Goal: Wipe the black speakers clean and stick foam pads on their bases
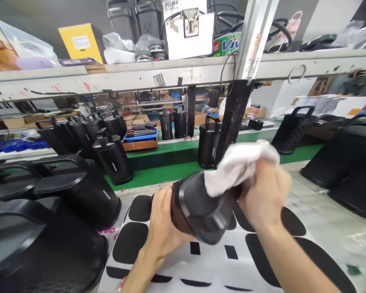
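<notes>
Head view: left hand [163, 226] clenched round the base end of a black speaker [198, 207], fingers wrapped under it. Right hand [264, 195] grasps a white cloth [234, 167] and presses it on the speaker's upper side, near the far end. Speaker lies tilted on its side over a white mat [207, 264] with black oval patches, mid worktop [320, 228], right in front of the person. Can't tell if it touches the mat (hands hide the underside). Left of the mat: more speakers [79, 191], upright, packed close. Behind the mat a green belt [158, 173] carries others, one just beyond the cloth beside a black post [233, 118]. Blue tray [140, 136] sits across the belt. Shelf [140, 77] overhead holds a yellow box [81, 40] and bags.
</notes>
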A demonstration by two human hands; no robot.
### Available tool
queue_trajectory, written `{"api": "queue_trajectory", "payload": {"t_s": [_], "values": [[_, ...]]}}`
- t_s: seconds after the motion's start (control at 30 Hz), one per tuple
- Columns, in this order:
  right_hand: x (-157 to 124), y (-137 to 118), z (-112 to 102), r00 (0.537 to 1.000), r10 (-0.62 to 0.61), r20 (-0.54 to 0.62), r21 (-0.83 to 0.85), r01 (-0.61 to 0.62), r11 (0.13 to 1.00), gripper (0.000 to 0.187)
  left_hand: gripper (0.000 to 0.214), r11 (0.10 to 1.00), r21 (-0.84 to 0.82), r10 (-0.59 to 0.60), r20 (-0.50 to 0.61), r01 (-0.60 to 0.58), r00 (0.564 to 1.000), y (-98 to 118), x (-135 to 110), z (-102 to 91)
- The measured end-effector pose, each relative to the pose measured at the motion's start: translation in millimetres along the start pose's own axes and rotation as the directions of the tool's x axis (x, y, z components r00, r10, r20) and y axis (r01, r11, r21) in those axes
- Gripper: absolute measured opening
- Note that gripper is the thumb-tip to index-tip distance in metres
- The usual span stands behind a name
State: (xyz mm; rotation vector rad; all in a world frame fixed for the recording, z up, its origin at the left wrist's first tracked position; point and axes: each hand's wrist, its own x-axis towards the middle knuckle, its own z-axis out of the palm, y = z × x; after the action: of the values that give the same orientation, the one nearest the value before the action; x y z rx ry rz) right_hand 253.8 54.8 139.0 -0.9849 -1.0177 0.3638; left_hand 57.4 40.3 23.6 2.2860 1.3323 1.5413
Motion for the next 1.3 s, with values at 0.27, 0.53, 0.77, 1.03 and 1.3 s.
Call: {"api": "queue_trajectory", "payload": {"t_s": [0.27,0.53,0.77,1.03,1.3], "values": [[37.1,40.2,17.2,0.919,0.350,0.182,0.095,-0.370,0.924,0.030,0.117,0.981,-0.005,-0.196,-0.062,0.196,0.979,-16.2,19.2,-5.8],[35.3,45.6,54.7,0.921,0.276,0.275,0.109,-0.315,0.943,0.033,0.117,0.877,-0.196,-0.462,-0.102,0.438,0.881,-18.9,30.4,-13.3],[-13.8,59.9,85.6,0.886,0.176,0.430,0.137,-0.256,0.957,0.038,0.109,0.805,-0.388,-0.515,-0.081,0.449,0.853,-42.0,35.8,-13.0],[-49.3,66.0,101.4,0.830,0.026,0.557,0.191,-0.159,0.969,0.062,0.108,0.791,-0.333,-0.565,-0.071,0.514,0.822,-30.5,57.5,-8.0],[-4.5,109.8,100.7,0.844,0.264,0.467,0.251,-0.412,0.876,0.060,0.108,0.883,-0.103,-0.456,0.052,0.459,0.889,10.2,13.7,0.6]]}}
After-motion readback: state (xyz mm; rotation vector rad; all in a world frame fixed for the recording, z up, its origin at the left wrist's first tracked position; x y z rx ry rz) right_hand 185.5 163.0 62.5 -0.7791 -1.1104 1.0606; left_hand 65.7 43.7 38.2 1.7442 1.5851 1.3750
